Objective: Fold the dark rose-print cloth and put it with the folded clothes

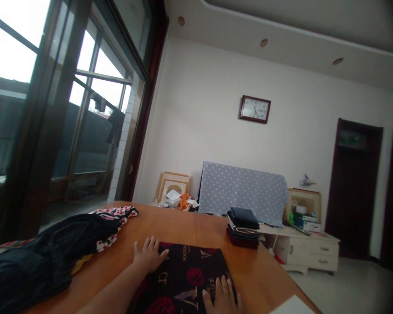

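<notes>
One black printed cloth [177, 281], lying flat on a wooden table [180, 226]; left hand [149, 256] on its left edge, right hand [222, 297] near its right, both palms-down, grasping nothing. Beside it: clothes heap [63, 248], left; folded clothes stack [244, 227], right.

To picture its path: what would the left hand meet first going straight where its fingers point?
For the left hand, the way looks free across the table, probably to its far edge.
</notes>
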`<state>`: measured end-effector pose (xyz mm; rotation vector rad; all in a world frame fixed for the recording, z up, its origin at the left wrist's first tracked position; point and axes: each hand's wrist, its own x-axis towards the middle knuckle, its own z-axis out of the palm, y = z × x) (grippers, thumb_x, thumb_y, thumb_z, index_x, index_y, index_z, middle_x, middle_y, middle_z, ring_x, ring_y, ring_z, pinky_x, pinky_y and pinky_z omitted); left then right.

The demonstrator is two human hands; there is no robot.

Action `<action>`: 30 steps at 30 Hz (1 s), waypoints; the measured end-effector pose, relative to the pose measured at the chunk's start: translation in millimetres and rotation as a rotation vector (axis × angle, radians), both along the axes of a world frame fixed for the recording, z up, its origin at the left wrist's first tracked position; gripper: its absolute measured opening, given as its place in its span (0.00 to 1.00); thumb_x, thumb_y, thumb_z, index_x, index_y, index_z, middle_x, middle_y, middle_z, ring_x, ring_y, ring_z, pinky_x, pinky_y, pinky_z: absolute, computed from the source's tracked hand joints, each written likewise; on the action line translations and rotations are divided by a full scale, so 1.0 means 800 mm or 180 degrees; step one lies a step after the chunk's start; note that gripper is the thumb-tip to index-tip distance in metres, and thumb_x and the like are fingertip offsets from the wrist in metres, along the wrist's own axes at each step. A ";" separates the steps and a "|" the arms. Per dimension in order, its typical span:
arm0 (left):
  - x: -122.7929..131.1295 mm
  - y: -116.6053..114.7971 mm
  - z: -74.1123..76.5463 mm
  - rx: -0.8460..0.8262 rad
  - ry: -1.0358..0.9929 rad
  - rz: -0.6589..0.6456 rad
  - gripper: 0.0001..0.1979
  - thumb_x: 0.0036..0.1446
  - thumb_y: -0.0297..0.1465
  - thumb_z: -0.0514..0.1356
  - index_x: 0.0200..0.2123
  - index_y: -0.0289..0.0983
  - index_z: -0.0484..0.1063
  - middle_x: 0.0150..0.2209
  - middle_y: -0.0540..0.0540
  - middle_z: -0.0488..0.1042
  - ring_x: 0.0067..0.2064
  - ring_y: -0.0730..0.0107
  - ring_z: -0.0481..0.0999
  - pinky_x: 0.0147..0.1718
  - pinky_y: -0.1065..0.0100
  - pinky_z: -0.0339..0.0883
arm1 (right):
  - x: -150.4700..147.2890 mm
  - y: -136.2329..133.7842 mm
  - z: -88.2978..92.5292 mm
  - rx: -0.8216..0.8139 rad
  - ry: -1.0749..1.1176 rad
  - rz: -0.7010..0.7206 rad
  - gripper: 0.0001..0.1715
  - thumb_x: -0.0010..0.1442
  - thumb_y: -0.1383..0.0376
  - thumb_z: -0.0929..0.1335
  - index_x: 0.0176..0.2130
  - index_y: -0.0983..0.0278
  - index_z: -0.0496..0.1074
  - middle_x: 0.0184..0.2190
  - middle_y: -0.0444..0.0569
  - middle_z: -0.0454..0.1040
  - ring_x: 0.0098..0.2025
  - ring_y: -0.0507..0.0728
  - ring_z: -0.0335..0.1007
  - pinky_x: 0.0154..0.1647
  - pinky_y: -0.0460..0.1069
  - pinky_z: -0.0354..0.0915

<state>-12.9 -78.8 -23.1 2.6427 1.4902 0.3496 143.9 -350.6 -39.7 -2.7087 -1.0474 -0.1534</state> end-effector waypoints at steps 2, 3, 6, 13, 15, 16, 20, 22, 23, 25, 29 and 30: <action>-0.004 0.006 -0.005 -0.0009 -0.0004 -0.0064 0.46 0.57 0.61 0.39 0.68 0.38 0.58 0.71 0.36 0.48 0.72 0.39 0.43 0.61 0.27 0.26 | 0.001 0.001 -0.002 -0.0022 -0.0015 -0.0013 0.43 0.63 0.45 0.55 0.66 0.67 0.62 0.68 0.58 0.56 0.71 0.68 0.47 0.68 0.69 0.46; -0.005 0.008 -0.008 -0.0022 -0.0008 -0.0063 0.47 0.56 0.62 0.39 0.68 0.38 0.57 0.71 0.36 0.47 0.71 0.38 0.43 0.60 0.26 0.27 | 0.002 0.001 -0.002 -0.0043 -0.0013 -0.0009 0.43 0.63 0.45 0.54 0.66 0.67 0.62 0.68 0.58 0.55 0.71 0.68 0.47 0.68 0.69 0.46; -0.006 0.010 -0.010 -0.0060 0.0012 -0.0020 0.48 0.56 0.63 0.37 0.68 0.37 0.57 0.71 0.35 0.46 0.71 0.35 0.42 0.58 0.24 0.26 | 0.004 -0.001 0.001 -0.0138 0.0065 0.0061 0.45 0.63 0.45 0.53 0.67 0.69 0.60 0.69 0.58 0.53 0.71 0.68 0.45 0.68 0.69 0.46; -0.013 -0.044 0.012 -0.0022 -0.0028 -0.0185 0.46 0.59 0.61 0.36 0.69 0.38 0.56 0.72 0.35 0.45 0.72 0.43 0.38 0.62 0.31 0.25 | 0.003 -0.012 0.008 -0.0429 0.0169 0.0159 0.47 0.64 0.43 0.51 0.69 0.69 0.55 0.70 0.58 0.48 0.72 0.68 0.41 0.68 0.69 0.45; -0.021 -0.068 0.016 -0.0012 -0.0136 -0.0388 0.47 0.59 0.62 0.34 0.69 0.38 0.56 0.72 0.35 0.46 0.73 0.45 0.39 0.63 0.32 0.26 | 0.004 -0.013 0.004 -0.0464 0.0127 0.0164 0.47 0.64 0.43 0.51 0.69 0.68 0.54 0.71 0.57 0.48 0.72 0.68 0.40 0.68 0.70 0.44; -0.026 -0.079 0.017 -0.0039 -0.0169 -0.0470 0.47 0.59 0.62 0.34 0.69 0.38 0.55 0.72 0.36 0.46 0.73 0.45 0.39 0.63 0.32 0.26 | 0.006 -0.014 0.001 -0.0478 0.0126 0.0182 0.47 0.64 0.42 0.50 0.69 0.68 0.54 0.71 0.57 0.48 0.72 0.68 0.39 0.67 0.70 0.44; -0.052 -0.112 0.013 -0.0184 -0.0172 -0.0782 0.48 0.58 0.63 0.34 0.70 0.38 0.52 0.72 0.37 0.45 0.73 0.46 0.38 0.65 0.34 0.29 | 0.019 -0.015 -0.018 -0.0371 0.0079 0.0293 0.50 0.63 0.41 0.49 0.70 0.69 0.52 0.71 0.58 0.47 0.73 0.68 0.37 0.68 0.70 0.43; -0.066 -0.120 0.009 -0.0217 -0.0177 -0.0845 0.48 0.58 0.63 0.34 0.70 0.38 0.52 0.72 0.37 0.45 0.73 0.47 0.38 0.65 0.36 0.30 | 0.027 -0.015 -0.027 -0.0303 0.0063 0.0322 0.50 0.63 0.40 0.49 0.70 0.68 0.52 0.71 0.58 0.48 0.73 0.68 0.38 0.67 0.70 0.43; -0.072 -0.123 0.007 -0.0221 -0.0186 -0.0859 0.48 0.58 0.64 0.34 0.70 0.38 0.52 0.72 0.37 0.46 0.73 0.47 0.39 0.66 0.37 0.31 | 0.030 -0.015 -0.030 -0.0287 0.0064 0.0328 0.50 0.62 0.40 0.49 0.70 0.68 0.52 0.71 0.58 0.48 0.73 0.68 0.38 0.67 0.70 0.43; -0.080 -0.125 0.005 -0.0219 -0.0201 -0.0875 0.48 0.58 0.63 0.34 0.70 0.38 0.53 0.72 0.36 0.48 0.73 0.47 0.41 0.66 0.39 0.32 | 0.033 -0.013 -0.032 -0.0289 0.0074 0.0327 0.51 0.62 0.39 0.49 0.70 0.69 0.52 0.71 0.59 0.48 0.73 0.68 0.38 0.68 0.70 0.43; -0.080 -0.123 0.007 -0.0216 -0.0151 -0.0870 0.49 0.58 0.64 0.34 0.69 0.37 0.54 0.71 0.34 0.49 0.72 0.47 0.42 0.66 0.40 0.35 | 0.026 -0.014 -0.020 -0.0346 0.0118 0.0296 0.51 0.62 0.40 0.50 0.70 0.69 0.51 0.71 0.58 0.47 0.73 0.67 0.37 0.68 0.69 0.41; -0.078 -0.123 0.007 -0.0196 -0.0132 -0.0851 0.49 0.58 0.64 0.34 0.69 0.37 0.55 0.71 0.34 0.49 0.72 0.46 0.43 0.66 0.39 0.36 | 0.023 -0.015 -0.016 -0.0351 0.0128 0.0284 0.51 0.63 0.40 0.50 0.70 0.70 0.50 0.71 0.58 0.46 0.73 0.66 0.37 0.68 0.68 0.40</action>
